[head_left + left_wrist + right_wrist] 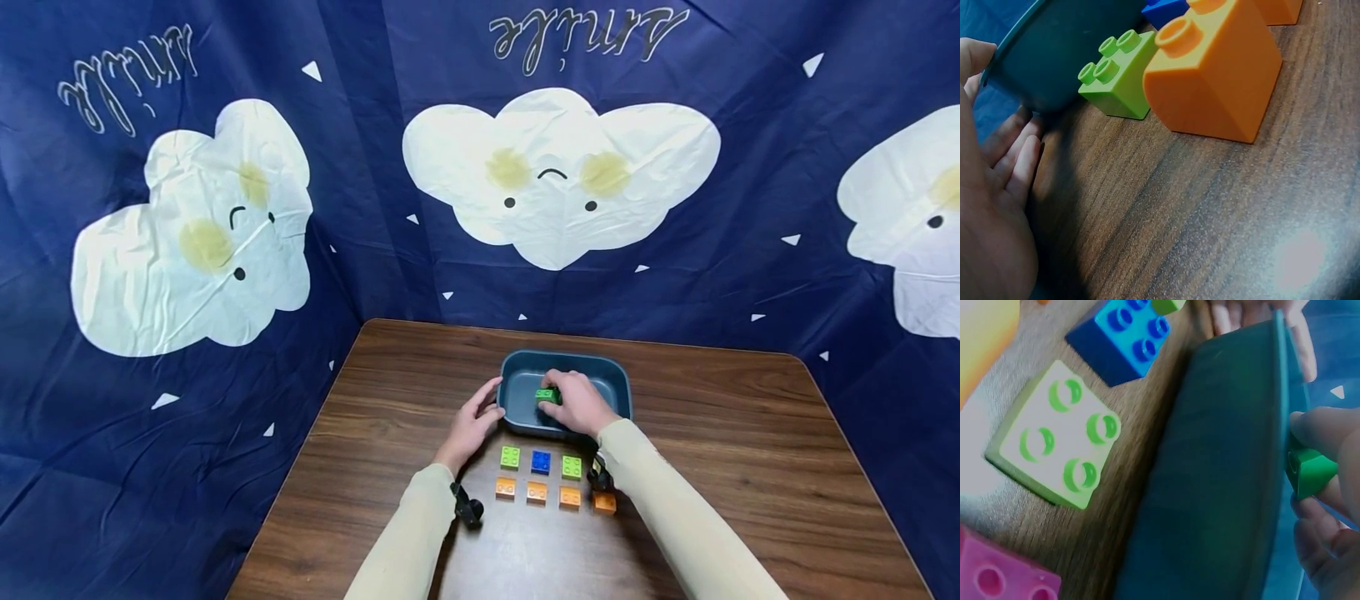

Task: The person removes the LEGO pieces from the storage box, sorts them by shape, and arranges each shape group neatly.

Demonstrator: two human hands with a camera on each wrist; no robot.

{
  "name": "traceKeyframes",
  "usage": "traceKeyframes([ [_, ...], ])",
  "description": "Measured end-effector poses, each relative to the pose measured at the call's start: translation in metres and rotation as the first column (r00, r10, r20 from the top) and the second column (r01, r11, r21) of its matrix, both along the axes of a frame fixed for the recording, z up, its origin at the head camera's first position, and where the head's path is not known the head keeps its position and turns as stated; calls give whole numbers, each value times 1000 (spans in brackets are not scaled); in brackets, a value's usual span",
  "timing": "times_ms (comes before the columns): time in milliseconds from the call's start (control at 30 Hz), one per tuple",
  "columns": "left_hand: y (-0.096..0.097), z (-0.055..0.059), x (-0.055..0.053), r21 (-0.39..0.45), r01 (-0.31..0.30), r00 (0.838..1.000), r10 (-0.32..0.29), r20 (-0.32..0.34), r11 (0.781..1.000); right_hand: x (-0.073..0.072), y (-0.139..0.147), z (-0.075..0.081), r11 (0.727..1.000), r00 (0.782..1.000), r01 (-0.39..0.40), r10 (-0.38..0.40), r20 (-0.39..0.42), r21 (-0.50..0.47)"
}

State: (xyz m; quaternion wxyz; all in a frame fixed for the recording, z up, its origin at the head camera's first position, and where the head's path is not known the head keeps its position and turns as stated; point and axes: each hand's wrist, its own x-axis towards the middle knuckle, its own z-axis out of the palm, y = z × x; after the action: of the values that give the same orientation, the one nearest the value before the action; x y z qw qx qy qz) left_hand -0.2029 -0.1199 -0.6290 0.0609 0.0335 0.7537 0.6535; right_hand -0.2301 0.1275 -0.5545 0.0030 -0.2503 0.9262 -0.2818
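Observation:
A green toy building block (pixel 546 395) is pinched between the thumb and fingers of my right hand (pixel 577 403), inside the dark teal bin (pixel 564 431). The right wrist view shows the green block (pixel 1311 474) beyond the bin's near wall (pixel 1222 450), partly covered by the fingers. At the bin's left end, my left hand (pixel 471 429) touches the rim and outer wall with fairly straight fingers. In the left wrist view, the left thumb (pixel 977 56) meets the bin's rim, with the other fingers lower beside the wall.
In front of the bin stand two lime blocks (pixel 510 457) with a blue block (pixel 541 462) between them. Several orange blocks (pixel 536 492) form a nearer row. A pink block (pixel 1004 575) lies near the right wrist. Blue cloth (pixel 360 167) hangs behind the wooden table (pixel 720 417).

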Motion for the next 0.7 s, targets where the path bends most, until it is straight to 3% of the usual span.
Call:
traceKeyframes([
  [333, 0, 2, 1, 1, 6, 1000, -6, 0, 1000, 25, 13, 22, 994, 999, 15, -18, -26, -106],
  [700, -1, 3, 2, -9, 11, 1000, -11, -13, 1000, 63, 40, 29, 993, 984, 17, -38, -174, -119],
])
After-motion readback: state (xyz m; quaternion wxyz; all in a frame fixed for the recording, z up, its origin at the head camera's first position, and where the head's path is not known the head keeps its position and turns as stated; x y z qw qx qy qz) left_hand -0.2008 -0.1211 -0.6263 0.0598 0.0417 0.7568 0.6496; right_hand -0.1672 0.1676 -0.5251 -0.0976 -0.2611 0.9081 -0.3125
